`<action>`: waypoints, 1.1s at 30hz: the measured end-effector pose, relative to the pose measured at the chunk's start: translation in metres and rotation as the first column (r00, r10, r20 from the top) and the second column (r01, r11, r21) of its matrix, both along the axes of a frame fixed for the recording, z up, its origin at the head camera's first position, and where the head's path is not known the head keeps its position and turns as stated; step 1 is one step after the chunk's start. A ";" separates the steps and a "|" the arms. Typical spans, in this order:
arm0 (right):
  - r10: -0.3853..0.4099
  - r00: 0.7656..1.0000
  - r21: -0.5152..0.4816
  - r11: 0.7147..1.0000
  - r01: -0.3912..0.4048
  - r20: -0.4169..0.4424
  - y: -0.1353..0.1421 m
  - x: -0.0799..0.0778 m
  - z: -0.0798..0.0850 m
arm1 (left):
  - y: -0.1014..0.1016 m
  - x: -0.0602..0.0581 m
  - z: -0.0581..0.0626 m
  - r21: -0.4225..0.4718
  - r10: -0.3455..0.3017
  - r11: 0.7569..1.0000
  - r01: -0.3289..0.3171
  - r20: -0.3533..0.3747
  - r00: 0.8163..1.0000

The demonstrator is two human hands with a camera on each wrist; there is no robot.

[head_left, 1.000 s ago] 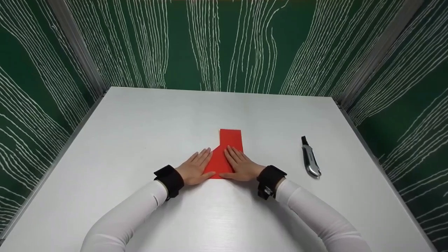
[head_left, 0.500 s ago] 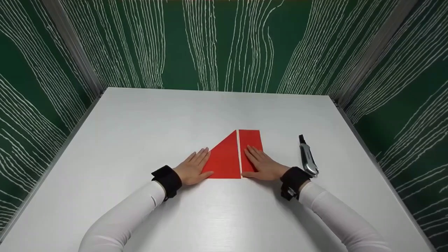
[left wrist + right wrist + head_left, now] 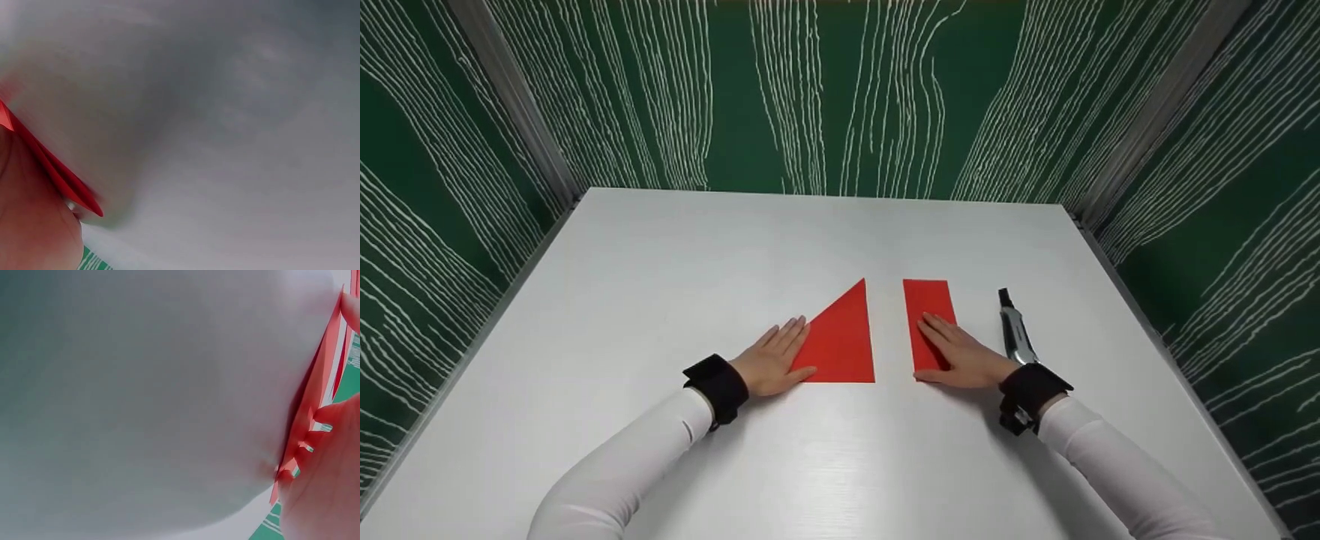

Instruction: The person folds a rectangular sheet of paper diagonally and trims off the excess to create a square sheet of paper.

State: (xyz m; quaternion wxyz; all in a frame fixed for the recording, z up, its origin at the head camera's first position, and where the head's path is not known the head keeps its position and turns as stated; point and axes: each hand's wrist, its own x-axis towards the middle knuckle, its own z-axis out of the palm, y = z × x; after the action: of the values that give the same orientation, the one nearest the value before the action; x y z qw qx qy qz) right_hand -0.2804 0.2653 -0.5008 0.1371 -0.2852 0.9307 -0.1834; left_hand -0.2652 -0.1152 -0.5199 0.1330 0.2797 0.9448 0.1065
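Note:
Two pieces of red paper lie apart on the white table. The left piece of red paper point(image 3: 844, 337) has a slanted upper-left edge rising to a point. My left hand point(image 3: 772, 360) rests flat on its left side, fingers straight. To the right lies a narrow red paper strip point(image 3: 926, 300), and my right hand point(image 3: 964, 356) presses on it with extended fingers. In the left wrist view, a folded edge of the red paper point(image 3: 62, 174) shows beside the palm. From the right wrist, the strip point(image 3: 315, 391) appears under the fingertips, its edge slightly lifted.
A grey and black utility knife point(image 3: 1017, 334) lies right of the strip, its lower end hidden behind the right wristband point(image 3: 1031, 390). The white table point(image 3: 720, 240) ends at green walls with white wavy lines point(image 3: 735, 97).
My right hand has slid the strip rightward off the other red piece, opening a widening gap between them. The left hand has stayed in place on its piece.

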 end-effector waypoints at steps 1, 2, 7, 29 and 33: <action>-0.003 1.000 -0.001 1.000 0.003 -0.006 0.002 0.000 0.000 | 0.000 -0.001 -0.001 0.000 0.001 1.000 -0.001 -0.002 1.000; -0.005 1.000 0.001 1.000 0.005 -0.011 0.003 0.000 -0.001 | 0.001 -0.001 -0.001 -0.001 0.002 1.000 -0.002 -0.002 1.000; -0.018 1.000 -0.011 1.000 0.018 -0.019 0.008 0.000 -0.003 | 0.001 -0.001 0.000 -0.006 0.004 1.000 -0.004 0.003 1.000; 0.037 0.999 -0.017 0.999 -0.037 -0.009 -0.047 0.002 0.012 | 0.003 0.015 0.027 0.055 -0.010 0.998 0.008 0.039 0.999; 0.064 0.998 -0.018 0.998 -0.064 0.006 -0.072 0.006 0.015 | 0.003 0.015 0.025 0.050 -0.010 0.999 0.008 0.034 0.999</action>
State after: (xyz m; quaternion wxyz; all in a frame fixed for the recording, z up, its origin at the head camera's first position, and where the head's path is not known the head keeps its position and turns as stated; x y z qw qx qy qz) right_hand -0.2742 0.1933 -0.4854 0.1436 -0.3152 0.9191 -0.1880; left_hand -0.2506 -0.1126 -0.4947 0.1427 0.2853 0.9382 0.1342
